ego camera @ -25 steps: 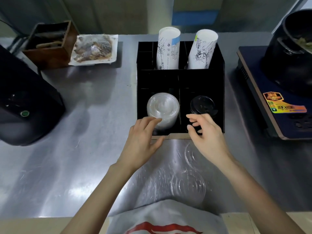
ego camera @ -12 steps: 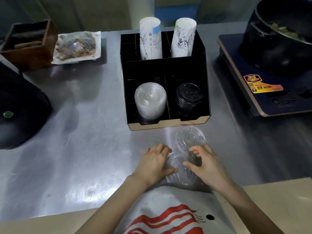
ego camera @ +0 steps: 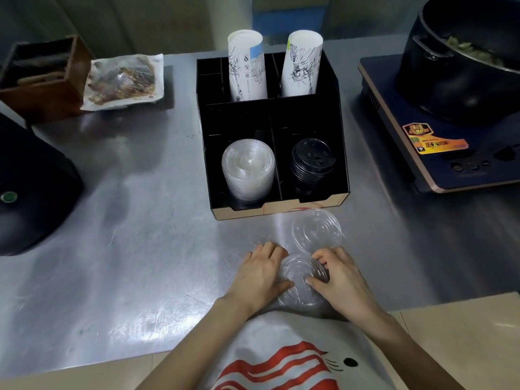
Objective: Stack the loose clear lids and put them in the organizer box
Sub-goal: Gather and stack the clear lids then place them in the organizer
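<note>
A clear lid (ego camera: 302, 274) lies on the steel table near its front edge, gripped from both sides by my left hand (ego camera: 260, 274) and my right hand (ego camera: 342, 280). A second loose clear lid (ego camera: 316, 229) rests flat just beyond it, touching nothing but the table, right in front of the black organizer box (ego camera: 277, 212). In the box's front left compartment stands a stack of clear lids (ego camera: 248, 168); the front right compartment holds a stack of black lids (ego camera: 311, 164).
Two rolls of paper cups (ego camera: 247, 66) stand in the box's back compartments. A blue induction cooker (ego camera: 439, 153) with a black pot (ego camera: 461, 60) sits at right. A black appliance (ego camera: 31, 187) is at left, a wooden box (ego camera: 42, 77) and wrapped food tray (ego camera: 123, 80) at back left.
Both hands drew back from the organizer's front edge to the near lid and closed around it. The camera view tilted and shifted; the lid beyond stayed put.
</note>
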Demonstrator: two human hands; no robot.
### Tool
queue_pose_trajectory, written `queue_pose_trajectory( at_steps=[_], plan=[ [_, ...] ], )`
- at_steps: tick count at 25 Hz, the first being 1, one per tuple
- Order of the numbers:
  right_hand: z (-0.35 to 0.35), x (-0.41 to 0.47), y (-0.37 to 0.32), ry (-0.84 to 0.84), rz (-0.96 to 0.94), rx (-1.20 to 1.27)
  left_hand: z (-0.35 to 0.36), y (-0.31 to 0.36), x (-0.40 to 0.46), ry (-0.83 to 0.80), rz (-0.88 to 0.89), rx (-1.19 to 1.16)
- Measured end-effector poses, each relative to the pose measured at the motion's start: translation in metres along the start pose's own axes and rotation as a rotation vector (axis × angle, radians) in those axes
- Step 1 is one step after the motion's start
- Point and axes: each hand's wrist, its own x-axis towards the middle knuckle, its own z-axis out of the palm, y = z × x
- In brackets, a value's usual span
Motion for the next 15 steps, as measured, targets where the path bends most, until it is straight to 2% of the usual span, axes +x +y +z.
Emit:
queue_pose_trajectory(
  at_steps=[7, 15],
  plan=[
    [0.003, 0.003, -0.004, 0.042, 0.029, 0.059, 0.001, 0.000, -0.002, 0.017, -0.010, -0.061],
    [-0.011, 0.016, -0.008, 0.043, 0.087, 0.307, -0.004, -0.009, -0.007, 0.087, -0.008, -0.231]
  ],
)
